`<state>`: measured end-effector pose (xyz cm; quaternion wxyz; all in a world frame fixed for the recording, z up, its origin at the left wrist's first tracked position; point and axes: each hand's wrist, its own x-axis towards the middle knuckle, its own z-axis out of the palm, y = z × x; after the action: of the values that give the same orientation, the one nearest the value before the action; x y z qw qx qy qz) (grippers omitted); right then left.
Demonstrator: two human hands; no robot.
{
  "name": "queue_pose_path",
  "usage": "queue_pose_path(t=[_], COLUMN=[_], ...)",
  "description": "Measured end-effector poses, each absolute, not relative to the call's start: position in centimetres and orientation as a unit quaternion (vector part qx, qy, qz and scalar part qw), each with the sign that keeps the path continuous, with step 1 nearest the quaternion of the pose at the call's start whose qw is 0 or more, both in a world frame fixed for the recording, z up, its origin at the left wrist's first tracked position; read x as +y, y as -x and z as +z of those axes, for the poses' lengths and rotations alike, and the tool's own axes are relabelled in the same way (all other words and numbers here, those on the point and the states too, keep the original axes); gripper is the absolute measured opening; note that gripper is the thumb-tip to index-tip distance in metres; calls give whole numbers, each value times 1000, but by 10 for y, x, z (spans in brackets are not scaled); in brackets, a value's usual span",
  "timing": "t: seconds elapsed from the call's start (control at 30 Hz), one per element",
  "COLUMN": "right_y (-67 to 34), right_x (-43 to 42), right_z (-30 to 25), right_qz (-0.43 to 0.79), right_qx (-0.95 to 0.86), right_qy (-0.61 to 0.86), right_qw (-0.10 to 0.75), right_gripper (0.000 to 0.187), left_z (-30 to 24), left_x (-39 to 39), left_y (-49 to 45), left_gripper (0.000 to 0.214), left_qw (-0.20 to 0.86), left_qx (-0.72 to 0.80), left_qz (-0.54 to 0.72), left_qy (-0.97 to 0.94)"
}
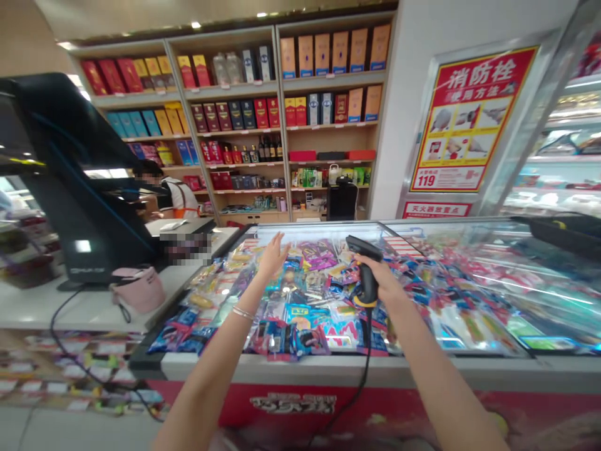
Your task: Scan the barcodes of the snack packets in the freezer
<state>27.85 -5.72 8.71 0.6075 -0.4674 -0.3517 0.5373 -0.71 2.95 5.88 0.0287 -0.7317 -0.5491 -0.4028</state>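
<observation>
My right hand is wrapped round the grip of a black handheld barcode scanner, whose cord hangs down over the front edge of the chest freezer. The scanner's head points away to the left. My left hand reaches over the freezer with its fingers stretched out and nothing in them. Beneath both hands lie many packaged frozen treats, among them purple packs, a light-blue pack and dark blue-and-red packs. Whether my left fingertips touch any pack, I cannot tell.
A white counter at the left carries a black checkout terminal and a pink pouch. Behind it a person bends down. Shelves of boxed goods line the back wall. A dark bag-like item lies at the freezer's right.
</observation>
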Motion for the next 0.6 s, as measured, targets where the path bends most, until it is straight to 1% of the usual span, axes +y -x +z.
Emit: queue_pose_path(t=[0.13,0.23,0.33,0.47,0.6], right_y=[-210,-172,-151,-143,-143], right_x=[-32,-18,-10,-7,-8], right_z=[68,47,25,7,5], right_qz=[591,637,664,669,656], right_qx=[-374,-396,-393,-422,-446], right_qy=[462,453,464,471,476], right_qw=[546,482,435,390,381], right_gripper=[11,12,13,10,10], left_z=[23,-4,-23,-34,-31], left_x=[32,40,55,69,68], left_y=[64,84,93,99,100], left_gripper=[48,50,53,53,48], left_qw=[61,102,130,134,163], left_qx=[-612,-638,-649,-661,-667], left_qz=[-379,-328,-267,-220,-206], left_qy=[692,689,700,705,698])
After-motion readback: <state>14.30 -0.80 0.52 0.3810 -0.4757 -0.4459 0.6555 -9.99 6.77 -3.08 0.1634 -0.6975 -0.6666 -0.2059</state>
